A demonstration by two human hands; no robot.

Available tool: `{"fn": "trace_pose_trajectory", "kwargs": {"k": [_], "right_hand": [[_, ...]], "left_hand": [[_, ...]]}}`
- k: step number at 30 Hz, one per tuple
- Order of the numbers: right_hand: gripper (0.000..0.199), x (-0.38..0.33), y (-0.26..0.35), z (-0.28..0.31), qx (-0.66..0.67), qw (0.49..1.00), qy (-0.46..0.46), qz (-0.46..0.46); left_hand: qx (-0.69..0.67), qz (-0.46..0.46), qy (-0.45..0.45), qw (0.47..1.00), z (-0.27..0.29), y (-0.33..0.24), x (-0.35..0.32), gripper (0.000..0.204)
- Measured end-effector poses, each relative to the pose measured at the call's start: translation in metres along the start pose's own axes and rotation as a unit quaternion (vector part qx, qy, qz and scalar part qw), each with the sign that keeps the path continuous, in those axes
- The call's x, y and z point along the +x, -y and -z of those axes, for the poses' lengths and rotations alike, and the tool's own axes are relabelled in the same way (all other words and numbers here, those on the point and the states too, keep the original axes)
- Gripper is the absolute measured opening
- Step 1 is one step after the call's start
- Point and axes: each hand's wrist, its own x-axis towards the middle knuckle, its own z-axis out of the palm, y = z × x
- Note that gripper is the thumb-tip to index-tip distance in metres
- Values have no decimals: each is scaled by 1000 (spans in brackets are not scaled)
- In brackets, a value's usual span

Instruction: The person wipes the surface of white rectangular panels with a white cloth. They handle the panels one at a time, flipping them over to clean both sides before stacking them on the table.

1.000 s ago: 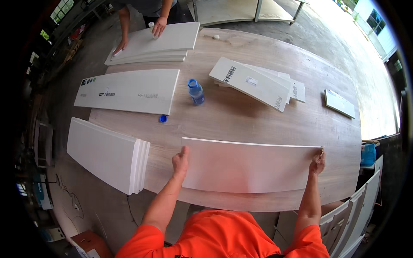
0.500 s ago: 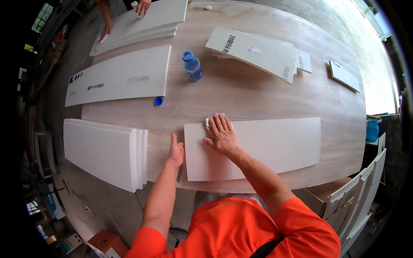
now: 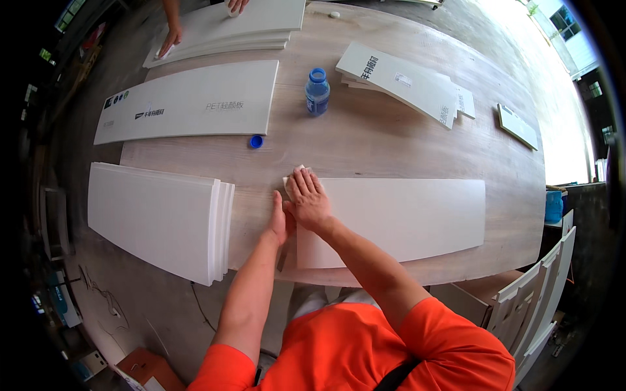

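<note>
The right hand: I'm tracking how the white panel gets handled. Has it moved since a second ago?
Yes. The right hand left the white panel's right end and crossed to its upper left corner, beside the left hand, nearer the blue bottle cap.

Probably a workshop: stacked white panels (image 3: 160, 218) on a big wooden worktable (image 3: 365, 140)

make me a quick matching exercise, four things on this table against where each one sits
Things:
1. blue bottle cap
2. open water bottle
3. stack of white panels
4. white board

Places:
A. under the person's right hand
B. hanging over the table's left edge
C. lying loose beside the printed panel
D. standing upright at mid-table

Pairs: 1-C, 2-D, 3-B, 4-A
</note>
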Motion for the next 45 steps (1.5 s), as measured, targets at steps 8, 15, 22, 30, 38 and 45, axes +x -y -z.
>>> {"fn": "trace_pose_trajectory", "kwargs": {"k": [8,15,22,30,38,45], "right_hand": [[80,-156,63,-5,4,986,133,104],[74,-59,32,-4,23,998,-23,-63],[79,-193,80,-19,2,991,81,105],[88,-256,35,2,-8,993,47,-110],[86,-224,70,-13,-6,996,81,23],[91,-265,8,8,11,969,-14,-248]], "left_hand": [[-101,86,120,984,44,10,14,122],[-24,99,69,992,18,-4,8,110],[1,28,65,997,34,13,30,59],[53,23,26,998,28,18,30,59],[64,12,-23,998,37,20,42,59],[79,16,-15,997,25,19,39,62]]}}
